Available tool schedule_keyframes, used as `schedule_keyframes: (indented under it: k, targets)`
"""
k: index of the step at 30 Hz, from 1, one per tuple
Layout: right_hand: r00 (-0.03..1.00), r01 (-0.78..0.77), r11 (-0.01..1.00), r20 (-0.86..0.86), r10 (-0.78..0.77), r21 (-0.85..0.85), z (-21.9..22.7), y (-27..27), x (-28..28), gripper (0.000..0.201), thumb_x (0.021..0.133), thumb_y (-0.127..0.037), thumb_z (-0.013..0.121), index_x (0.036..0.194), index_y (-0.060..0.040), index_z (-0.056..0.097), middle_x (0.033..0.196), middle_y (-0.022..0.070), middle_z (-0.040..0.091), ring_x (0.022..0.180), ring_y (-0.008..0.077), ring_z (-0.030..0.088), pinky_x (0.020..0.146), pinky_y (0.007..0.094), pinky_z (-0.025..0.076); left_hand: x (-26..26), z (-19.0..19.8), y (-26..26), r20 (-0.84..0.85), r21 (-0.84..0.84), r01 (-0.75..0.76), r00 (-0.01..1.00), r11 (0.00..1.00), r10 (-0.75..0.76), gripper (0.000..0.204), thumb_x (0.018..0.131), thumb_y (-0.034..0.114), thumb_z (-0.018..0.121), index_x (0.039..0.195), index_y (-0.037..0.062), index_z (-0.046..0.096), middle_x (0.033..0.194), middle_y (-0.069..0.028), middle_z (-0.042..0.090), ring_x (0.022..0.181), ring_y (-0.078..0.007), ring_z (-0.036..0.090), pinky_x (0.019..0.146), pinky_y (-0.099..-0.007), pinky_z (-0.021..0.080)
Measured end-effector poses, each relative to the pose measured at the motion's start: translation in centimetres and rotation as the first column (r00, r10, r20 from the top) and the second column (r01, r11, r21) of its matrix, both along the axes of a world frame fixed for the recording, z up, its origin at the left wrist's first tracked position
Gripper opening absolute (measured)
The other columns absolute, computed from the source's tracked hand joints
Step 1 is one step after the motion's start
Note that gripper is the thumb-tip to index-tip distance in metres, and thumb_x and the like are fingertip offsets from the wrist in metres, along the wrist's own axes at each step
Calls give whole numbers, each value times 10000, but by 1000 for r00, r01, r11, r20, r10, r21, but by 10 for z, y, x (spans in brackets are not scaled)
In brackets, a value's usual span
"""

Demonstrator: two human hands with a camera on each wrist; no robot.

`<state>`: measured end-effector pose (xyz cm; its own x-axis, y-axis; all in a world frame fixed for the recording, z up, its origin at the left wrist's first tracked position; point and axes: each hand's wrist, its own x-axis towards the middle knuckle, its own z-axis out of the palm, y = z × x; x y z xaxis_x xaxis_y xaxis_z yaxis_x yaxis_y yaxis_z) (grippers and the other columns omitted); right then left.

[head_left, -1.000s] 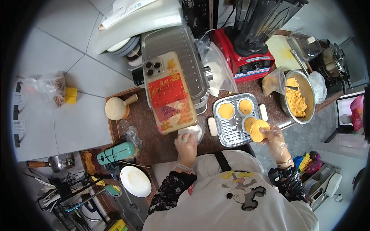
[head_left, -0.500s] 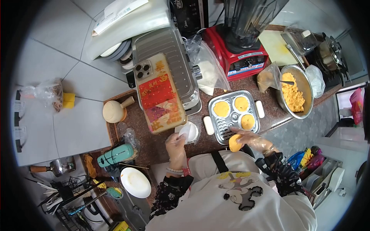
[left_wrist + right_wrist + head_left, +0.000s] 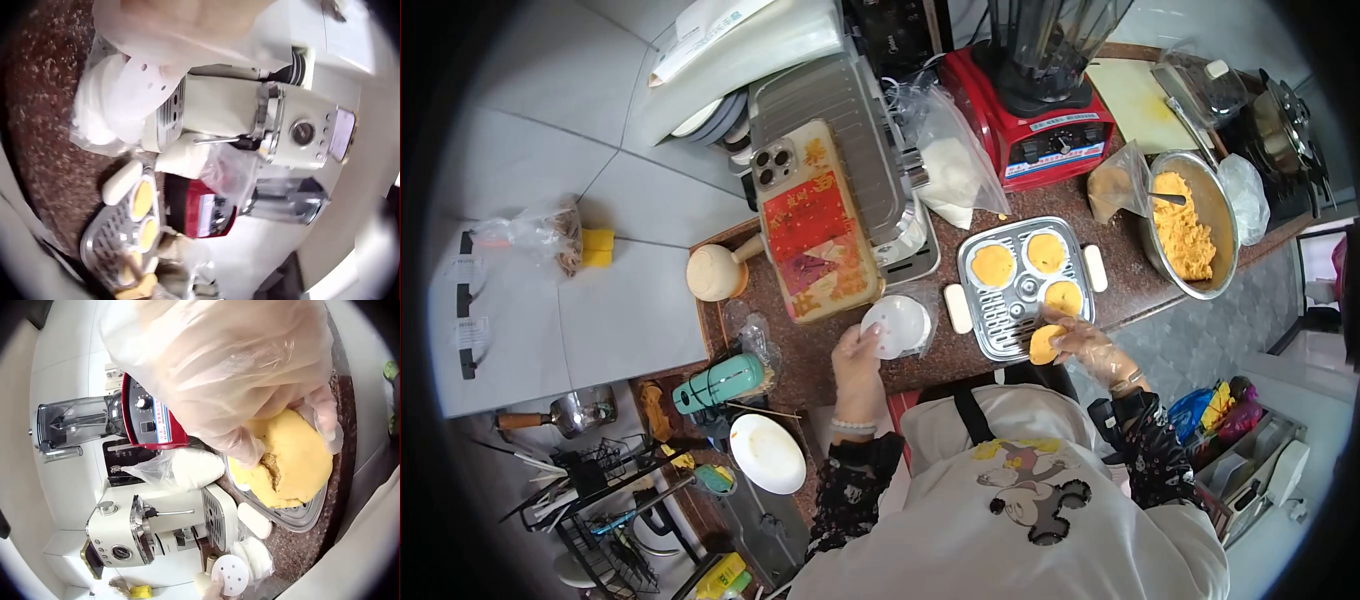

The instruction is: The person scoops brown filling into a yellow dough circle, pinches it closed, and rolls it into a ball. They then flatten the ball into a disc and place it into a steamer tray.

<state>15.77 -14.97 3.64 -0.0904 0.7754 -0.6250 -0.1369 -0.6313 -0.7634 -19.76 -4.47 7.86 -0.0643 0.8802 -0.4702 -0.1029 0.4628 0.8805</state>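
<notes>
My gloved left hand [image 3: 859,380] pinches a thin white perforated paper round [image 3: 230,574] by its edge. It holds the round beside a stack of such papers [image 3: 257,557] in a clear bag. In my gloved right hand [image 3: 1097,357] is a flat yellow dough patty [image 3: 292,464], gripped at its edges. A crack in its top shows brown filling. The patty is over the near right corner of the slotted metal steamer tray [image 3: 1001,331]. Yellow patties [image 3: 993,266] lie on white rounds in the tray's other three corners.
A metal bowl [image 3: 1228,222] of yellow dough stands right of the tray. Behind are a red blender [image 3: 1040,145] and a bag of white powder [image 3: 950,175]. On the left, a phone [image 3: 820,225] overhangs the coffee machine [image 3: 231,109]. The counter's front edge runs close to my body.
My left hand has gone from reaching at the paper stack to holding one round apart from it. My right hand has lowered the patty toward the tray's near edge, then shifted slightly right.
</notes>
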Motion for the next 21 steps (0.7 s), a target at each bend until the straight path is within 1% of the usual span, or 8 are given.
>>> schedule_keyframes:
  k: [3, 7, 9, 13, 16, 18, 20, 21]
  targets:
    - [993, 110, 994, 40, -110, 24, 25, -2, -1, 378, 961, -249, 659, 1222, 22, 623, 1058, 69, 717, 886, 112, 674, 705, 231, 534, 23, 31, 2, 20, -66, 294, 956, 954, -293, 136, 962, 150, 639, 988, 26, 689, 722, 44, 566, 605, -36, 434, 555, -196, 328]
    - [948, 312, 950, 51, -313, 34, 9, -15, 11, 376, 960, -209, 668, 1248, 18, 585, 1067, 80, 716, 890, 136, 697, 734, 231, 543, 89, -4, 4, 314, -44, 583, 779, 811, -543, 175, 947, 134, 657, 1068, 11, 688, 868, 2, 662, 669, -36, 507, 584, -202, 387]
    - [922, 376, 926, 82, -378, 35, 9, -20, 12, 377, 958, -207, 672, 1252, 13, 586, 1061, 82, 717, 888, 133, 699, 733, 233, 548, 114, -75, -2, 128, 23, 604, 788, 796, -602, 228, 919, 97, 694, 1122, -3, 667, 919, -40, 688, 788, -107, 602, 688, -270, 491]
    - [899, 434, 901, 66, -433, 9, 12, -22, 6, 372, 958, -213, 674, 1247, 8, 593, 1052, 87, 717, 878, 124, 700, 721, 239, 551, 128, -102, -5, -557, 261, 749, 632, 609, -539, 325, 887, 107, 726, 1187, 18, 637, 988, -161, 699, 881, -299, 670, 805, -373, 532]
    - [943, 331, 940, -4, -332, 79, -10, -19, -18, 317, 984, -242, 643, 1185, 3, 627, 1001, 66, 700, 811, 119, 685, 701, 230, 553, 128, -106, -13, -479, 378, 657, 742, 652, -470, 409, 858, 110, 745, 1241, 40, 620, 992, -205, 681, 929, -376, 668, 823, -413, 528]
    - [964, 236, 960, -92, -251, -147, -1, 1, -36, 310, 999, -250, 624, 1174, 6, 622, 1021, 63, 679, 809, 123, 682, 696, 223, 556, 124, -73, -12, -520, 225, 679, 690, 699, -503, 445, 850, 88, 742, 1270, 34, 608, 1080, -202, 671, 970, -384, 658, 822, -443, 520]
    - [930, 339, 941, -147, -336, -4, -35, 7, -60, 325, 1003, -254, 620, 1189, 10, 586, 1039, 73, 670, 859, 125, 678, 662, 231, 558, 110, -57, -10, -580, 293, 686, 681, 666, -446, 459, 839, 72, 739, 1278, 34, 612, 1134, -203, 659, 1017, -366, 644, 829, -451, 509]
    - [931, 335, 942, -145, -335, -28, -45, 4, -64, 331, 1003, -254, 621, 1196, 12, 582, 1046, 73, 671, 867, 125, 679, 661, 235, 564, 94, -61, -12, -728, 302, 781, 559, 546, -397, 466, 845, 105, 731, 1296, 56, 621, 1164, -155, 665, 1075, -333, 621, 880, -446, 486]
